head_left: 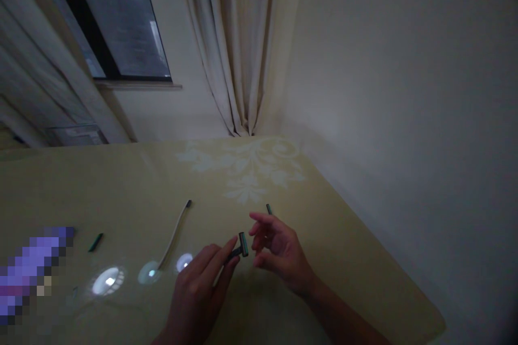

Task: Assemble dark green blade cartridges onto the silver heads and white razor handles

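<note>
My left hand [202,280] is closed around the handle of a razor [243,245], whose dark head with a green strip points right, toward my other hand. Just beside that head is my right hand [281,250], its fingers curled but apart, with nothing visible between them. Behind my right fingers a thin dark green piece [269,208] sticks up into view; the rest of it is hidden. To the left lies a toothbrush [175,236] with a pale handle and a dark head.
A small dark green piece [96,242] lies on the yellowish glossy table [133,188]. A blurred-out purple object [36,264] is at the left edge. The wall [404,91] borders the table on the right, with a curtain [238,38] behind. Lamp reflections show on the tabletop.
</note>
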`<state>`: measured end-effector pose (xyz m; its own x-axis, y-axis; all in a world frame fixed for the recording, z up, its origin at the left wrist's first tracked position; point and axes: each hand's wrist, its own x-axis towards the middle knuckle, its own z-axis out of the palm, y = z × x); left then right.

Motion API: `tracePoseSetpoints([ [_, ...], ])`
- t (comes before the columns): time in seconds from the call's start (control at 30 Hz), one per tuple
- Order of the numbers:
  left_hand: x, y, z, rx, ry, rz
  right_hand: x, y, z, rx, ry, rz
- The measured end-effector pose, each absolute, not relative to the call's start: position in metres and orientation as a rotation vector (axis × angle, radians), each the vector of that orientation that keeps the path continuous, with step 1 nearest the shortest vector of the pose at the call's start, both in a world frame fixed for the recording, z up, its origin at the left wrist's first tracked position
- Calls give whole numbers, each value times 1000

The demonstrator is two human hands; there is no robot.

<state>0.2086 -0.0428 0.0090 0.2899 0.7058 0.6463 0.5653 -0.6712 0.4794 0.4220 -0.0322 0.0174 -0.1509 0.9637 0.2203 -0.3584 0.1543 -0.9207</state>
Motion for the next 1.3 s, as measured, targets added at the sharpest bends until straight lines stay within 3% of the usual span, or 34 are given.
tracePoseSetpoints([
  [0.37, 218, -56, 18, 1661, 1111, 976, 409, -45, 30, -780, -1421, 1172],
  [0.63, 215, -42, 15, 1630, 1151, 921, 428, -31, 30, -896, -1282, 1089],
  [0.83, 160, 2, 18, 1956, 1742, 975, 480, -7, 48, -1351, -1471, 693],
  [0.97, 124, 20, 4, 2096, 2170, 691, 505, 9, 54, -1767, -1848, 374],
  [1.3, 120, 26, -10, 1987, 2096, 628, 508, 42, 34, -2064, -1972, 230],
])
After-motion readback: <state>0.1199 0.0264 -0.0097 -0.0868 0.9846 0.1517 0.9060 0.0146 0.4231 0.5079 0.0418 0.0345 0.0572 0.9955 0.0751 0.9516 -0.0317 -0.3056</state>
